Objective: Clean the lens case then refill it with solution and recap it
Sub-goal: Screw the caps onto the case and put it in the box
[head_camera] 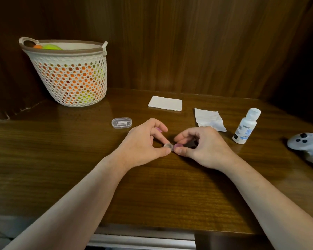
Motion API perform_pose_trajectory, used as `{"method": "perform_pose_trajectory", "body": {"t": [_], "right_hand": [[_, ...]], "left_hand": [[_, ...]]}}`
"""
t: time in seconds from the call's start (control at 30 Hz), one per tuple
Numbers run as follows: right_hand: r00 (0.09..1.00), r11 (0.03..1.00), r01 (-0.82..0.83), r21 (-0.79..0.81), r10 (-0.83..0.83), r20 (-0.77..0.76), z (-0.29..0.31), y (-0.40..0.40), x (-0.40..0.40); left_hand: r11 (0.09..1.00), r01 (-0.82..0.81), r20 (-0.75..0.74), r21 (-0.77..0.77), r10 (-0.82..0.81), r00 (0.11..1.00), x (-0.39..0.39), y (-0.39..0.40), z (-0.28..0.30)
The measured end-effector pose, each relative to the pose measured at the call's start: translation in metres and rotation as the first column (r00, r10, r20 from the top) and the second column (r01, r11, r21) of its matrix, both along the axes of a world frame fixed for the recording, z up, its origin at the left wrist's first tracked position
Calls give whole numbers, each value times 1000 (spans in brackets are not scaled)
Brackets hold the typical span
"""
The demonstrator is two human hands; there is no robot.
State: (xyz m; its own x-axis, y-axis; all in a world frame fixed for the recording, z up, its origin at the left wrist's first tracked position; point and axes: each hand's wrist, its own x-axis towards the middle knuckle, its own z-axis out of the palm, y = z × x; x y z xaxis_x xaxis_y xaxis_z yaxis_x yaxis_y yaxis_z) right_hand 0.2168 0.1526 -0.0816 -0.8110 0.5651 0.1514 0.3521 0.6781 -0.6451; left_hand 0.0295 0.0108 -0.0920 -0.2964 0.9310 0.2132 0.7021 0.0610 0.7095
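Dark wood panelling backs the brown worktop. At its middle the left hand pinches the clear lens case, and the right hand pinches a purple cap touching it. Right of them stands the capped solution bottle, beside a crumpled tissue.

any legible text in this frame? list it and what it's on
Solution bottle: blue print and a small dark logo on the label, too blurred to read.
Clear plastic box, tissues, basket, controller: no text visible.
Nothing can be quoted.
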Motion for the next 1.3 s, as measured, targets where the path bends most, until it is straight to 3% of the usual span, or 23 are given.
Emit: {"method": "perform_pose_trajectory", "body": {"t": [0.23,0.5,0.87,1.1,1.17,1.3], "right_hand": [[1000,1000,-2,-12,2,-5,-1,1,1],[992,992,-122,18,122,23,2,5,7],[994,994,-110,-20,110,-6,-2,7,8],[961,994,79,-73,-96,-261,-1,23,-8],[970,992,121,-44,-128,-208,1,31,-21],[998,998,51,29,-50,-31,6,34,-55]], "left_hand": [[1000,-4,2,-1,4,1000,0,-1,-1],[1000,-10,-12,-18,10,1000,2,-3,1],[1000,-19,11,1,19,1000,6,-6,5],[998,-47,58,46,45,997,12,-7,11],[991,-96,103,96,86,991,9,-6,8],[963,-213,220,163,175,960,-2,-3,3]]}}
